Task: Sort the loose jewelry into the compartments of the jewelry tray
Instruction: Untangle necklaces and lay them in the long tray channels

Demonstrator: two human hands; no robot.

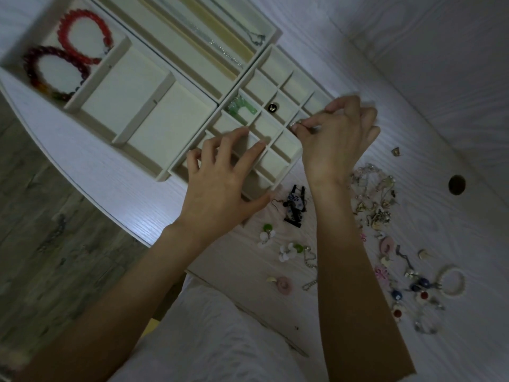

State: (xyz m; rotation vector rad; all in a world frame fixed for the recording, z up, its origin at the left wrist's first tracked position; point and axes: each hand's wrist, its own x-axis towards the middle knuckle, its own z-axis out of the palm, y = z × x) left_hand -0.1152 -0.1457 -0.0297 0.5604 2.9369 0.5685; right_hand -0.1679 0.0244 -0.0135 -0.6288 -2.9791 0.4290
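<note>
Nearest the person, loose jewelry [385, 244] lies scattered on the white table [413, 106]: a pearl bracelet [451, 279], pink discs, white-and-green flower earrings [289, 250], and a blue-and-white earring pair [295, 206] just beside the tray's near corner. Above these, the left hand [220, 194] rests with fingers spread wide and loosely curved over the near compartments of the cream jewelry tray [293, 140], holding nothing. The right hand [334, 139] hovers at the tray's right edge, its thumb and forefinger pinched on a small silvery piece [295, 124], perhaps a ring, though blur hides its form. Farther in, one small compartment holds green earrings [242, 107] and the next a dark round stud [272, 107]. Beyond, a wider tray section holds a red bead bracelet [85, 37] and a dark red bracelet [55, 73], and a silver chain [217, 45] lies in a long slot.
</note>
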